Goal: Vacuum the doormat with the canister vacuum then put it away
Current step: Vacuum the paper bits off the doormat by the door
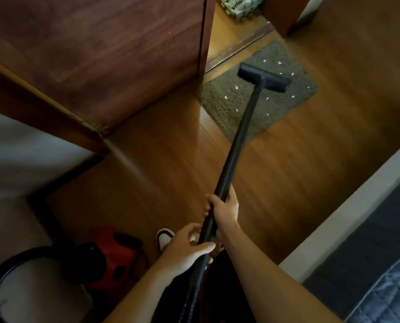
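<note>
A grey speckled doormat (231, 106) lies on the wooden floor before a doorway, with several white paper scraps (226, 97) scattered on it. The black floor nozzle (264, 77) of the vacuum rests on the mat's far half. Its long black wand (239, 138) runs back to me. My right hand (224, 207) grips the wand partway up. My left hand (187, 249) holds the wand's lower end where the hose begins. The red and black canister (115, 252) sits on the floor at my lower left, its black hose (14, 259) curving round.
A tall dark wooden door or cabinet panel (101, 54) stands close on the left beside the mat. A white-edged bed or sofa with dark fabric (369, 241) fills the right. My white shoe (164, 237) shows near the canister. A pale cushion (38, 294) sits at the bottom left.
</note>
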The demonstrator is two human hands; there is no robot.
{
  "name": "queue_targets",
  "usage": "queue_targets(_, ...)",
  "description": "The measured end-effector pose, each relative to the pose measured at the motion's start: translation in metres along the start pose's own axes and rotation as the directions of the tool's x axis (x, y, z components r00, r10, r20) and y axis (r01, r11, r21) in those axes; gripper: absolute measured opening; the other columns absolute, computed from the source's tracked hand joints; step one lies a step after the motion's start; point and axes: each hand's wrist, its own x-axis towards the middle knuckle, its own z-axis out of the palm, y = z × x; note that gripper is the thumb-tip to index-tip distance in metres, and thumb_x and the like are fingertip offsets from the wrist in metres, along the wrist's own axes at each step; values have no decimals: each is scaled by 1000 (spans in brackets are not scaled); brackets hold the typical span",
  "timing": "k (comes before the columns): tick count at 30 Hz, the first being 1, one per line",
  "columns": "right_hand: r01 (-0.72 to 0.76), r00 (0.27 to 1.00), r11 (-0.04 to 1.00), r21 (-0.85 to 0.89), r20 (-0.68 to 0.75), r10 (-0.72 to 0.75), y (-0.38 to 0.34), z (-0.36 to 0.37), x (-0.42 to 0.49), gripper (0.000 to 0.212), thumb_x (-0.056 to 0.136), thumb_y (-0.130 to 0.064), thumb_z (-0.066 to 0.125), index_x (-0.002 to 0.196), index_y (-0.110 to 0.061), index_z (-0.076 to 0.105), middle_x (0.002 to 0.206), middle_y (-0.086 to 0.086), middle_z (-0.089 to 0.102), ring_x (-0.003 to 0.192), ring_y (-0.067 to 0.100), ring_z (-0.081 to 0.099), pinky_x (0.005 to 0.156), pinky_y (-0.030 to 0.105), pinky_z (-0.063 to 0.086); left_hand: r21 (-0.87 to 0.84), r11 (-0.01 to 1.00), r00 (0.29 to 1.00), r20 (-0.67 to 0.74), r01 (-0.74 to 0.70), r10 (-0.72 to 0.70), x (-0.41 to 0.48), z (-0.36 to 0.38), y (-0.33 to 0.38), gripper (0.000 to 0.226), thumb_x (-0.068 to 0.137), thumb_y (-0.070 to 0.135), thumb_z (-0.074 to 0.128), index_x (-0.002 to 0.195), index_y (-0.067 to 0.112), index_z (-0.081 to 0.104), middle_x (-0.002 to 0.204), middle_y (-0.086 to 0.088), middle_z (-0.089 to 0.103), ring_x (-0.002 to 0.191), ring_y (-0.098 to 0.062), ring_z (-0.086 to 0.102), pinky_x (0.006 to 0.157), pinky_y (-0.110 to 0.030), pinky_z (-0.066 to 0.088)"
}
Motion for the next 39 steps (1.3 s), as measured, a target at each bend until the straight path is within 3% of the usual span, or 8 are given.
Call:
queue_targets(5, -112, 984, 990, -88, 127, 122, 42, -12, -4, 58, 96, 0, 60, 135, -40, 44, 58, 3, 53, 48, 17, 52, 44, 30, 48, -139, 968, 977, 81, 209, -199, 15, 8, -30, 38, 82, 5, 77, 116, 11, 61, 104, -15, 72, 80, -33, 71, 76, -47, 60)
queue_targets(8, -145, 972, 984, -106, 168, 162, 64, -15, -5, 61, 97, 0, 60, 138, -40, 41, 59, 4, 51, 47, 16, 51, 43, 29, 47, -201, 945, 966, 70, 257, -248, 17, 7, -55, 36, 81, 2, 78, 109, 17, 62, 112, -17, 71, 81, -36, 70, 79, -47, 59)
queue_targets(13, -214, 957, 971, -102, 178, 230, 91, -13, -9, 57, 96, 0, 59, 135, -39, 44, 58, 2, 53, 48, 19, 50, 45, 32, 46, -191, 952, 970, 12, 240, -242, 11, 4, -82, 41, 78, 5, 81, 116, 8, 65, 102, -14, 74, 76, -35, 70, 73, -43, 59)
queue_targets(18, -277, 940, 952, -131, 170, 297, 105, -8, -8, 50, 93, 1, 60, 131, -30, 48, 55, 3, 50, 47, 19, 49, 45, 32, 46, -155, 967, 973, -75, 203, -216, 5, 3, -92, 29, 81, 10, 80, 108, 5, 69, 92, -8, 74, 72, -27, 71, 64, -34, 58)
queue_targets(24, -287, 930, 928, -236, 165, 330, 112, -6, 6, 53, 93, -1, 60, 137, -25, 46, 68, 9, 53, 46, 17, 53, 45, 29, 48, -147, 984, 971, -204, 97, -126, 19, 14, -114, 19, 84, 9, 75, 103, 6, 70, 87, -22, 72, 65, -25, 69, 65, -36, 58)
queue_targets(29, -236, 944, 909, -343, 142, 299, 128, -4, 11, 56, 97, -4, 59, 145, -25, 40, 74, 11, 56, 44, 14, 55, 45, 28, 50, -148, 987, 973, -214, 60, -92, 29, 10, -139, 22, 84, 12, 76, 104, 10, 69, 73, -7, 72, 64, -22, 71, 64, -31, 57)
queue_targets(34, -109, 981, 894, -434, 100, 168, 160, 0, 14, 81, 96, -4, 61, 157, -43, 25, 85, 11, 63, 51, 17, 60, 53, 32, 55, -187, 982, 974, -220, 15, -57, 37, 3, -172, 22, 84, 15, 77, 104, 10, 68, 75, -3, 71, 67, -22, 71, 65, -33, 57)
queue_targets(39, -51, 993, 878, -476, 72, 97, 193, 3, 14, 80, 94, -2, 61, 155, -43, 29, 79, 11, 63, 48, 17, 60, 50, 31, 54, -286, 958, 980, -183, 26, -81, 38, -11, -202, 23, 89, 15, 73, 110, 9, 67, 87, -4, 71, 70, -17, 72, 62, -26, 57)
